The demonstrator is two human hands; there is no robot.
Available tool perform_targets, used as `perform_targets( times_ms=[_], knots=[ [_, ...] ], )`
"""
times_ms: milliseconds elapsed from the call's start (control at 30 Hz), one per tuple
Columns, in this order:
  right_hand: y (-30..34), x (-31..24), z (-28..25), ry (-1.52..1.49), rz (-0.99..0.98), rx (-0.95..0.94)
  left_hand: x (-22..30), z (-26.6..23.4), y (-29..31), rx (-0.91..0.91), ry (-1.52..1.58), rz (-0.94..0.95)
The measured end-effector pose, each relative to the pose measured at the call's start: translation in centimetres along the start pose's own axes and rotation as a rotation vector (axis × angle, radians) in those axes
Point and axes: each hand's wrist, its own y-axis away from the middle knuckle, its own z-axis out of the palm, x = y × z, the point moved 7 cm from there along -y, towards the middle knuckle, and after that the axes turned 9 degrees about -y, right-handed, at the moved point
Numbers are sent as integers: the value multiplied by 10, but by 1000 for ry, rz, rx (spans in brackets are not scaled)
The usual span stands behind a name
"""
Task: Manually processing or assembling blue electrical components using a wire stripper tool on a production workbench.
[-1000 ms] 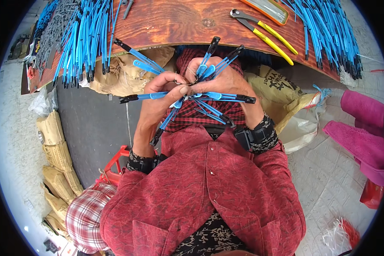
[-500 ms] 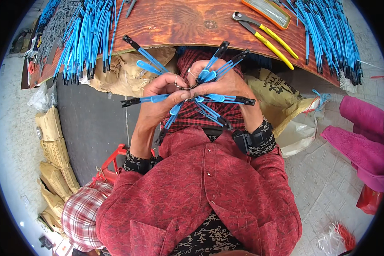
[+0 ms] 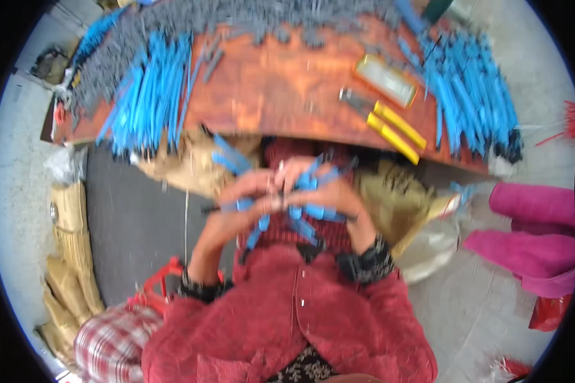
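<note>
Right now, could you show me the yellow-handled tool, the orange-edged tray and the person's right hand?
Yellow-handled tool (image 3: 390,135): head view, on its lower handle.
Orange-edged tray (image 3: 379,90): head view, on its near rim.
Right hand (image 3: 336,193): head view, on its middle.

Head-worn fisheye, wide: looks steeply down from wearer's head over the red jacket (image 3: 338,313); left hand (image 3: 239,207) and right hand (image 3: 335,193) mid-frame, fairly near; worktop (image 3: 275,89) near edge beyond, bowed.
</note>
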Motion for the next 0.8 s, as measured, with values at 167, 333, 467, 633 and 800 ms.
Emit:
perform_targets(
  times_ms=[167,333,467,633,800],
  knots=[
    [9,-7,6,-114,20,-15,22,2,6,88,-263,24],
    [11,1,0,-156,111,26,10,8,5,193,-168,42],
    [11,4,-14,-31,143,-1,8,6,-7,130,-120,49],
    [7,-7,-12,-172,142,68,33,-20,-17,-177,-220,-20],
    [12,-3,-11,-167,163,17,109,-91,-23,-459,-258,281]
  ],
)
